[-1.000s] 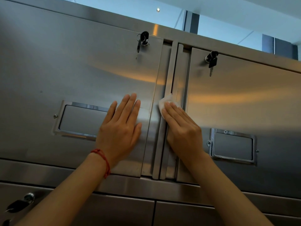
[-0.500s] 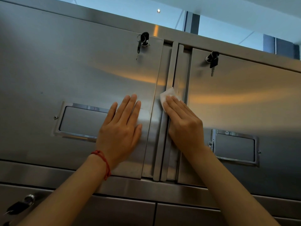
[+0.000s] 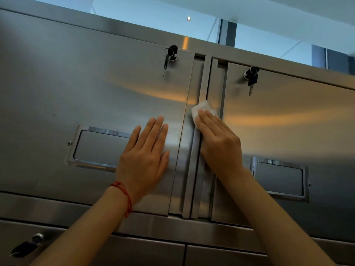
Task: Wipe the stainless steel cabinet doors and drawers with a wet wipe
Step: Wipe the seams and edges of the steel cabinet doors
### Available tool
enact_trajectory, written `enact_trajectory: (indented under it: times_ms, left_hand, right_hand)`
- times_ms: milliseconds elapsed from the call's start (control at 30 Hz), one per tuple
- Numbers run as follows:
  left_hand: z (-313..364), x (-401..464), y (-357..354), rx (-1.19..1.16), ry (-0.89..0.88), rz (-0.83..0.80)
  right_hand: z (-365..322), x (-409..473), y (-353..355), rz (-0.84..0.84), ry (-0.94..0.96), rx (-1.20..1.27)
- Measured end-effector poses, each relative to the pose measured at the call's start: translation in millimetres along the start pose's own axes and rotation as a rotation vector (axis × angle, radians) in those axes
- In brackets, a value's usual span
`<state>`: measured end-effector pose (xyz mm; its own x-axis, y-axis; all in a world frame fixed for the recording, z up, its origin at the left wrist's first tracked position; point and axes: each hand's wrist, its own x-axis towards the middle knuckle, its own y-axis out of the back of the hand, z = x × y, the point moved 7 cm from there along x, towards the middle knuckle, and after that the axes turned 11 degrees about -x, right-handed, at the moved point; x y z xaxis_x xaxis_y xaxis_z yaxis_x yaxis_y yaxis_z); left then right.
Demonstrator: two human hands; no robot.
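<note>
Right hand (image 3: 219, 143), fingers straight, is pressing the wet wipe (image 3: 201, 110) against the centre strip (image 3: 199, 83); left hand (image 3: 146, 156) is lying flat, holding nothing, on the left door (image 3: 76, 83).

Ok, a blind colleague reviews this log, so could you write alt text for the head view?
A person's right hand presses a white wet wipe flat against the vertical seam between two stainless steel cabinet doors, while the left hand rests flat on the left door. Keys hang in the lock near each door's top.
</note>
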<state>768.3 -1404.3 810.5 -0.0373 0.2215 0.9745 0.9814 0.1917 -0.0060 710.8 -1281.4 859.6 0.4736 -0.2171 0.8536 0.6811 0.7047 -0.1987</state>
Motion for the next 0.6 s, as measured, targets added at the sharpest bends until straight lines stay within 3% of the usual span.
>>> enact_trajectory:
  times_ms: [600]
  left_hand:
    - [0, 0, -1, 0.009, 0.002, -0.013]
  right_hand:
    - [-9, -17, 2, 0.006, -0.015, 0.018]
